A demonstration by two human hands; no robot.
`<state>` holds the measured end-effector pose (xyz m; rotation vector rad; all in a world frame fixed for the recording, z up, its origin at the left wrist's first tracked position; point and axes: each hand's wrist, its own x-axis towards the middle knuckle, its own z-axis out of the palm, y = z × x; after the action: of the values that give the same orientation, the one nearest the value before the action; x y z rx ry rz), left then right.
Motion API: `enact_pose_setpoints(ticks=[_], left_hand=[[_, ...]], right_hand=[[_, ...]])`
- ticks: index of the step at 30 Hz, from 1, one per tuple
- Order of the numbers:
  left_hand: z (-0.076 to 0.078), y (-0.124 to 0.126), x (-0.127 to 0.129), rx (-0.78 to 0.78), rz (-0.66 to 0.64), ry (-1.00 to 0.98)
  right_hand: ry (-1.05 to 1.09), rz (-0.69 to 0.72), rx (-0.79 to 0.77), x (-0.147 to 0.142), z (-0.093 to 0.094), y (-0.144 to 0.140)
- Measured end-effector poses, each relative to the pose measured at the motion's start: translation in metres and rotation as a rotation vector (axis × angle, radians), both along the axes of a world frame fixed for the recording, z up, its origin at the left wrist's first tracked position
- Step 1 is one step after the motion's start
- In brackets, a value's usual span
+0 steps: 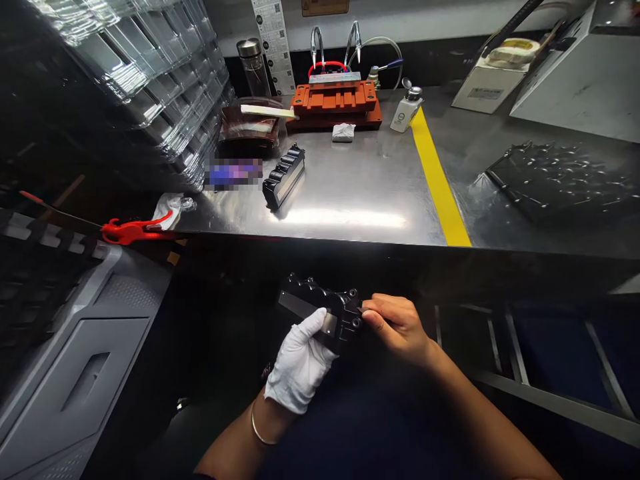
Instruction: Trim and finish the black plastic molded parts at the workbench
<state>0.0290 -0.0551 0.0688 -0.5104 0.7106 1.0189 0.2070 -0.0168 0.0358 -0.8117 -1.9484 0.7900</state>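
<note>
In the lower middle, my left hand (303, 363), in a white glove, grips a black ribbed part (345, 303) with a grey metal strip along its side. The part is held tilted in front of the table edge. My bare right hand (397, 323) is pinched at the part's right end, by its small round bosses. Something thin and dark shows at the fingertips, too small to name. A second black ribbed part (285, 177) of the same look lies on the metal table (350, 193).
An orange fixture (335, 107) stands at the back, with a white pump bottle (407, 110) to its right. Stacked clear trays (150, 80) rise at left, near a red air blow gun (133, 230). Yellow tape (440, 180) crosses the table. A dark rack with pins (560, 177) lies right.
</note>
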Motion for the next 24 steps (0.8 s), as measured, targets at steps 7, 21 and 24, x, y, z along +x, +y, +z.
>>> enact_pose_setpoints(ticks=[7, 21, 24], left_hand=[[0.005, 0.001, 0.005, -0.040, 0.034, 0.109], [-0.009, -0.028, 0.003, 0.312, -0.227, 0.251], [-0.005, -0.022, 0.002, 0.270, -0.183, 0.207]], right_hand=[[0.017, -0.036, 0.000, 0.001, -0.006, -0.002], [0.080, -0.417, -0.152, 0.005, -0.036, 0.012], [0.105, -0.487, -0.241, 0.013, -0.039, 0.012]])
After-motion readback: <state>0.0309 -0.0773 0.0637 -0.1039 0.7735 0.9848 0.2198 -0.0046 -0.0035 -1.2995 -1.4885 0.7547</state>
